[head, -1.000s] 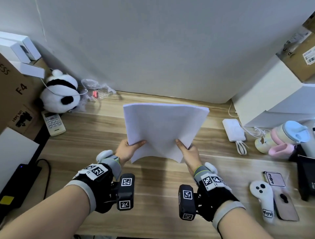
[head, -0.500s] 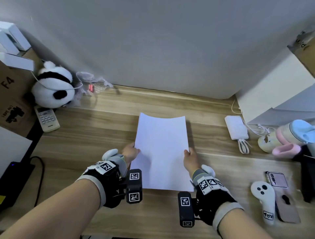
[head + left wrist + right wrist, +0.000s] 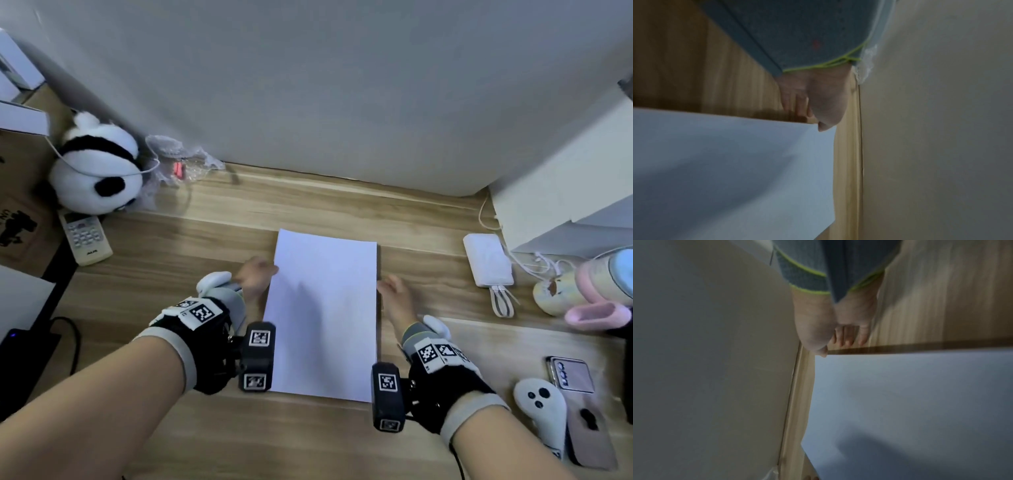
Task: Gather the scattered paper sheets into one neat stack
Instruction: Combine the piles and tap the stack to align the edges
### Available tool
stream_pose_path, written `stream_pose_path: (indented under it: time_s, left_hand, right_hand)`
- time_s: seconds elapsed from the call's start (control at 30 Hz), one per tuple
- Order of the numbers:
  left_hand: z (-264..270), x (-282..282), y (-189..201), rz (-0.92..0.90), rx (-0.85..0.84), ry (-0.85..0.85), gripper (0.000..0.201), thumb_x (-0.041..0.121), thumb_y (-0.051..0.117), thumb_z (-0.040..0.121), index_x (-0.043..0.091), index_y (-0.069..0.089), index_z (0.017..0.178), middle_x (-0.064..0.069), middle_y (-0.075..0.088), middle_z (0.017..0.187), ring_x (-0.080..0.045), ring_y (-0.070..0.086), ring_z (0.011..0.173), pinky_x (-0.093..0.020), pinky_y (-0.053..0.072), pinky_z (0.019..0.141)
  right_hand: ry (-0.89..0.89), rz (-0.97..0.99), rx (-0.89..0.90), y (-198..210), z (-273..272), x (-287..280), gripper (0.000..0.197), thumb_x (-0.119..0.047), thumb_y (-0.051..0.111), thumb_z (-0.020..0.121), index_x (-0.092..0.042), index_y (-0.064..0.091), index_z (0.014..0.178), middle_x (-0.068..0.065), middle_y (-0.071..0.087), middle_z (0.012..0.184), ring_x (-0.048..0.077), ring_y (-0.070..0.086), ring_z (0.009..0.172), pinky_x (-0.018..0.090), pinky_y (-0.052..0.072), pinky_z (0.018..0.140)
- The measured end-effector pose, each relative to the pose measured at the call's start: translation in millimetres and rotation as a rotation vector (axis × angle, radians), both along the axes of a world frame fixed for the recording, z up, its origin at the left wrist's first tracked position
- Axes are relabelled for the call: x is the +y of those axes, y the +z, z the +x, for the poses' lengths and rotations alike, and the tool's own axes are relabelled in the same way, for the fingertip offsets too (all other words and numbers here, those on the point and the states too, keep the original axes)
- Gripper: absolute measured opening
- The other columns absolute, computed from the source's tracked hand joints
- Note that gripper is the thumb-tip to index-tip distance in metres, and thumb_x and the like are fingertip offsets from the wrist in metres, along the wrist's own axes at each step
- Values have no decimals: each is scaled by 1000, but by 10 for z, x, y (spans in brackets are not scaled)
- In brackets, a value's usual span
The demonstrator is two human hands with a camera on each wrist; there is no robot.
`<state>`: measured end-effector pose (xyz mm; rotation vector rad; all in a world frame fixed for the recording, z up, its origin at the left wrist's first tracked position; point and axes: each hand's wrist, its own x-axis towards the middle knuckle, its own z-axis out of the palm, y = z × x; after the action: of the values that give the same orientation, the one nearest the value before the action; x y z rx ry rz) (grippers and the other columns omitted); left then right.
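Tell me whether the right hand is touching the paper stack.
Apart. In the right wrist view, the right hand sits beside the paper stack, and a strip of bare desk shows between fingertips and paper edge.

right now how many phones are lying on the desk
2, both at the right near corner: a folded flip phone and, just nearer, a pinkish phone face down beside the white controller. More may be hidden off-frame.

No readable text; square coded markers (image 3: 202,312) on wrist bands.
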<state>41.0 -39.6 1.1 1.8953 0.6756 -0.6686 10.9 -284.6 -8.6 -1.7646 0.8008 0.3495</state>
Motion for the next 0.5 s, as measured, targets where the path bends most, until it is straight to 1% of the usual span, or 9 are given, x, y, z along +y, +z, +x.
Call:
stream_pose_path:
  time_s: [0.03, 0.07, 0.1, 0.13, 0.2, 0.27, 0.37, 0.43, 0.5]
  left_hand:
    - [58, -15, 3, -21, -13, -4, 41, 19, 46, 95, 1, 50, 131, -17, 56, 129, -29, 54, 117, -24, 38, 71]
    - [98, -38, 25, -28, -7, -1, 40, 21, 43, 96, 1, 52, 130, -14, 56, 125, -29, 53, 118, -25, 38, 71]
    - [160, -41, -25, -42, -9, 19, 41, 23, 42, 96, 1, 53, 129, -12, 57, 124, -31, 53, 120, -28, 38, 77]
    - [205, -63, -38, -80, -2, 54, 42, 25, 43, 95, 1, 53, 129, -13, 57, 129, -33, 52, 123, -30, 40, 87]
    - [261, -65, -148, -194, -3, 142, 55, 32, 49, 86, 4, 48, 133, -16, 52, 140, -35, 49, 129, -41, 40, 107]
    - [288, -33, -338, -280, -2, 201, 72, 38, 49, 77, 10, 38, 142, -11, 43, 149, -32, 43, 135, -50, 33, 113]
    - [286, -53, -377, -392, 6, 263, 70, 33, 48, 87, 16, 24, 150, -2, 30, 156, -27, 33, 143, -49, 26, 117]
    - [257, -79, -284, -419, 30, 267, 66, 32, 48, 90, 17, 24, 150, -3, 29, 157, -25, 30, 144, -47, 24, 118]
    - [252, -63, -243, -438, 55, 282, 62, 31, 47, 93, 14, 27, 149, -8, 29, 157, -27, 32, 143, -44, 24, 118]
  right_hand:
    - [-17, 43, -15, 33, 49, 33, 46, -8, 45, 95, 0, 36, 139, 10, 51, 134, 27, 46, 129, 29, 37, 97]
    - [-24, 64, -11, 55, 101, 75, 49, -8, 45, 95, -1, 32, 142, 11, 47, 140, 27, 44, 132, 28, 36, 99]
    - [-23, 81, -8, 45, 151, 101, 50, -9, 44, 96, -2, 30, 144, 11, 44, 143, 27, 42, 133, 29, 35, 101]
    - [-12, 87, 5, 22, 198, 133, 49, -10, 43, 96, -4, 31, 144, 9, 44, 144, 26, 42, 133, 32, 34, 104]
    - [2, 102, 21, -25, 246, 186, 51, -16, 42, 96, -12, 29, 146, 2, 40, 149, 23, 41, 134, 36, 32, 110]
    - [-12, 136, 26, -46, 261, 217, 56, -20, 41, 96, -19, 24, 149, -2, 32, 153, 20, 36, 138, 38, 29, 114]
    - [5, 111, 46, -83, 272, 238, 56, -21, 39, 97, -22, 21, 150, -4, 26, 156, 18, 28, 142, 34, 24, 114]
    - [31, 84, 52, -78, 245, 239, 56, -21, 39, 97, -22, 20, 150, -4, 22, 157, 17, 25, 144, 33, 22, 115]
    - [45, 57, 42, -77, 247, 233, 55, -21, 39, 97, -21, 22, 149, -3, 24, 157, 17, 26, 143, 33, 23, 115]
